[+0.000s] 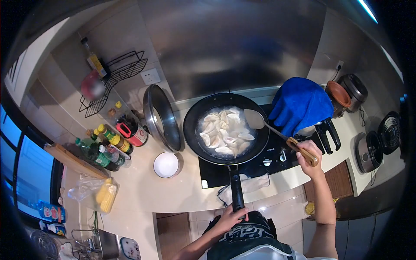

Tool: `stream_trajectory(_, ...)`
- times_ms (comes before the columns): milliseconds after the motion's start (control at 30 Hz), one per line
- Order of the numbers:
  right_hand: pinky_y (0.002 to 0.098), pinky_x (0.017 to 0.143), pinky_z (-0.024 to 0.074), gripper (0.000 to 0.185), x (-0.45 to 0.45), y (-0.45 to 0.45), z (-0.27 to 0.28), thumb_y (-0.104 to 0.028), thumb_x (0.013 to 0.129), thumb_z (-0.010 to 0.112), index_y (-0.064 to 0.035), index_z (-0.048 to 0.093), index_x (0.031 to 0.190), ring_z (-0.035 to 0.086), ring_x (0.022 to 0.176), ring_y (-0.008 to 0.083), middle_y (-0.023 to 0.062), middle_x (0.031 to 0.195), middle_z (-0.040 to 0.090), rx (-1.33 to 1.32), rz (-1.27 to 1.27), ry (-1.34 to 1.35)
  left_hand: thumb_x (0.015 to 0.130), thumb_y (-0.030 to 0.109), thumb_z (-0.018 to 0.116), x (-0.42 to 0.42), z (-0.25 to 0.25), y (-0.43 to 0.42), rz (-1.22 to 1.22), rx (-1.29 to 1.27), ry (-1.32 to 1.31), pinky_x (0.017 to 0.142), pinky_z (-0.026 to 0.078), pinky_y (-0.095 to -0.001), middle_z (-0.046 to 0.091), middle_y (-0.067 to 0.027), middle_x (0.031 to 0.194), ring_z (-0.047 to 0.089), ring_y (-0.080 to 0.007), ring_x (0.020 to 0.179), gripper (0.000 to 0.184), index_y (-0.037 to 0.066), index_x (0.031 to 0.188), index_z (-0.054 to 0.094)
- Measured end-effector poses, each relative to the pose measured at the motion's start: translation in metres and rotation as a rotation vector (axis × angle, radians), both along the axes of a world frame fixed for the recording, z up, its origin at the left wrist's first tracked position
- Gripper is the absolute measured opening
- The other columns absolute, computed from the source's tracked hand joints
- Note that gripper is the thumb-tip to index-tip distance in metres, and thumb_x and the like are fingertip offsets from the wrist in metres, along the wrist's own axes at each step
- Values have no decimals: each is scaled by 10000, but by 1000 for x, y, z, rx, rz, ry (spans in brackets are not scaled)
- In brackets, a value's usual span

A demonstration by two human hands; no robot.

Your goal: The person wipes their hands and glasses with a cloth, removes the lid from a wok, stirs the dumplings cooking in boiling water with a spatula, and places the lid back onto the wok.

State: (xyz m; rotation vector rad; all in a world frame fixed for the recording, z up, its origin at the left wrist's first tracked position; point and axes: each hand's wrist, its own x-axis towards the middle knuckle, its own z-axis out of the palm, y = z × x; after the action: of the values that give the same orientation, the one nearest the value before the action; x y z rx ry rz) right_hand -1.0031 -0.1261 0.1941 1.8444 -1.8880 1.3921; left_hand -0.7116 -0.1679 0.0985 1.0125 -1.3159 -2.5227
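A black pan (260,149) stands on the black stove (208,175), with many pale dumplings (224,130) in cloudy, bubbling liquid inside it. My left hand (233,218) is closed round the end of the pan's black handle (236,190). In my right hand (312,159) is the wooden handle of a spatula (277,132). The spatula's flat blade is over the pan's right side, at the edge of the liquid, to the right of the dumplings.
Left of the pan, a large metal lid (162,119) leans upright behind a white bowl (167,164). Several bottles (113,138) stand further left. A blue cloth (299,104) covers something at the stove's right. A white rag (249,188) lies at the front edge.
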Motion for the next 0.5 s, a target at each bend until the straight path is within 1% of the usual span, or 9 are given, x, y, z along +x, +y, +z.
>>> stream_trajectory(33,285,653,423,169,-2,1,0,-54,691,560,3,536,848,526,708,206,123,787,537,0,-1,1,797,230,539,0,1,0,-1,0,1,511,339,-233,509,-25,673,493,-100,647,168,88,835,460)
stream_trajectory(100,273,623,438,179,-5,2,0,-30,666,583,2,551,839,540,653,206,117,750,554,26,-21,-88,772,283,559,-1,3,1,22,14,-5,505,329,-195,530,-24,647,469,-77,625,227,84,787,451)
stream_trajectory(133,270,633,431,175,-5,2,-2,-32,665,580,3,553,834,536,668,194,106,752,550,44,-36,-132,772,283,559,-1,3,1,22,13,-4,505,329,-195,530,-24,647,469,-77,625,227,84,787,451)
stream_trajectory(167,270,633,431,175,-4,2,-5,-32,665,580,3,553,834,536,668,194,106,752,550,43,-36,-132,785,251,553,-1,2,2,37,15,-11,501,331,-210,520,-26,656,481,-88,629,193,87,812,455)
stream_trajectory(200,269,653,419,170,-4,3,-9,-51,683,572,1,550,843,520,696,176,95,770,536,49,-43,-228,797,219,546,-1,2,2,50,16,-18,497,333,-225,511,-28,665,494,-99,633,161,89,837,460)
stream_trajectory(233,268,672,407,168,-3,5,-11,-71,701,564,-1,547,853,504,725,158,84,789,523,55,-49,-323,797,219,546,-1,2,2,48,15,-18,497,333,-225,511,-28,665,494,-99,633,161,89,837,460)
stream_trajectory(367,260,664,406,173,-3,17,-9,-53,685,567,-5,559,852,512,719,153,88,787,539,6,-8,-311,796,217,550,0,2,1,29,25,3,481,325,-218,507,-24,672,498,-98,627,165,88,846,458)
stream_trajectory(433,264,667,401,175,-3,21,-7,-60,693,562,-7,559,861,500,728,155,92,807,533,-95,15,-458,796,217,550,-1,0,2,33,20,8,477,323,-218,505,-21,675,499,-98,625,169,88,853,457)
stream_trajectory(500,267,670,399,181,-2,21,-2,-63,695,565,-5,555,866,494,738,161,92,817,528,-108,16,-445,798,216,548,0,-3,3,46,11,-11,473,320,-218,502,-17,679,500,-96,625,172,87,866,457)
